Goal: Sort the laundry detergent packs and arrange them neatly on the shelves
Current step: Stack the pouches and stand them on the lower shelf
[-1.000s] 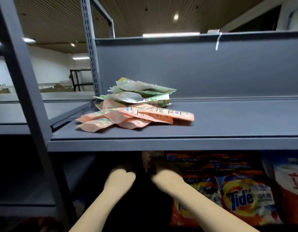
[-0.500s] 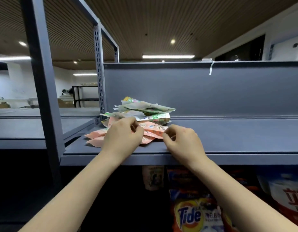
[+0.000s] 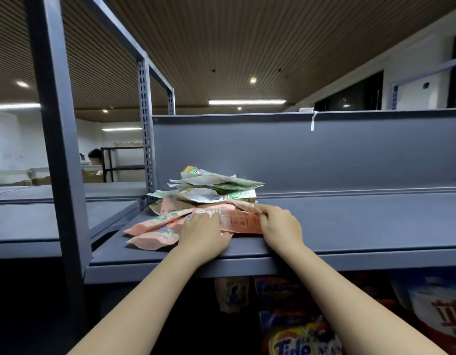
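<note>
A heap of flat detergent packs lies at the left end of the grey shelf (image 3: 362,226). Pink packs (image 3: 155,222) spread at the front and bottom; green-and-white packs (image 3: 211,187) are stacked on top behind them. My left hand (image 3: 203,235) rests on the pink packs with its fingers curled over one pack's left part. My right hand (image 3: 279,224) pinches the right end of that same pink pack (image 3: 238,221), thumb and fingers on its edge. Both forearms reach up from below the shelf's front lip.
A grey upright post (image 3: 55,139) stands at the left and a back panel (image 3: 324,155) closes the shelf behind. Orange Tide bags (image 3: 296,336) and a white-and-red bag (image 3: 441,311) fill the lower shelf. Another shelf unit (image 3: 29,219) lies to the left, a person far behind it.
Both hands came up from the lower shelf onto the top shelf's pile. Since half a second ago they have spread apart along one pink pack, the right hand moving to its right end.
</note>
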Demonstrator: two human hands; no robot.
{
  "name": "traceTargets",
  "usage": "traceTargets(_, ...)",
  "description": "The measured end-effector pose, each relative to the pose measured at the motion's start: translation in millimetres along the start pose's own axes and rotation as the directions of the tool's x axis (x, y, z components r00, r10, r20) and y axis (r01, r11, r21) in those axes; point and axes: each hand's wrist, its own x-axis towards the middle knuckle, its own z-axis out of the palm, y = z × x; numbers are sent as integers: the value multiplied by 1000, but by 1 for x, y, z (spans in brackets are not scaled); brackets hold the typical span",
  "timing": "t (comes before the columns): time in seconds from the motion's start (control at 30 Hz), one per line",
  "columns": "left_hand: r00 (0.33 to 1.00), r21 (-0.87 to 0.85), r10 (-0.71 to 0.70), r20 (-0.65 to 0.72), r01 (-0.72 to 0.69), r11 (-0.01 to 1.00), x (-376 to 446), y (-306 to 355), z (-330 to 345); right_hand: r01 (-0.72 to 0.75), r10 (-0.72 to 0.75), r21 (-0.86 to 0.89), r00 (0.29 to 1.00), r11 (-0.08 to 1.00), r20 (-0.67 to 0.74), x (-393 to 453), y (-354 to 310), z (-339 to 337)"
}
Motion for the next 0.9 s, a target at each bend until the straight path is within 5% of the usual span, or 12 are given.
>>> traceTargets(0.13,999,83,-46,6,45,996,4,10,4,-76,219,445,935,892,-279,-8,9,-15)
traceTargets(0.3,992,222,-123,-19,124,967,8,29,13,-105,369,762,911,639,-183,-11,24,-32)
traceTargets(0.5,967,180,-132,-218,173,968,10,28,4,-108,354,798,925,593,-138,-14,33,-34)
traceTargets(0.8,878,-327,-250,-409,115,938,14,9,-13,-80,315,796,938,600,-143,-15,40,-30)
traceTargets(0.9,900,-305,-171,-401,45,951,15,6,-16,-67,300,798,943,599,-146,-15,40,-30)
